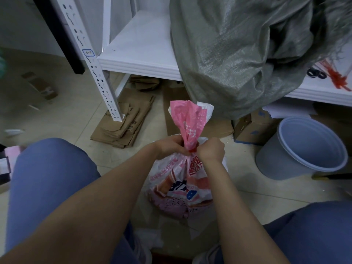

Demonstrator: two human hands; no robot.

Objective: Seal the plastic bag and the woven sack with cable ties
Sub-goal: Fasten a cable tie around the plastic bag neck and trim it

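A pink and white printed plastic bag (182,183) stands on the floor between my knees, its neck gathered and its pink top (187,119) sticking up. A red cable tie (192,150) wraps the neck. My left hand (170,147) grips the neck from the left. My right hand (211,150) pinches at the tie from the right. A grey-green woven sack (238,54) slumps on the white shelf behind, its mouth loose at the upper right. More red cable ties (341,80) lie on the shelf at the far right.
A white metal rack (137,61) with a perforated post (99,80) stands ahead. Folded brown paper bags (123,128) lie under it. A grey plastic bucket (302,147) lies tilted at right, beside a cardboard box (251,128). Black rings (316,74) sit on the shelf.
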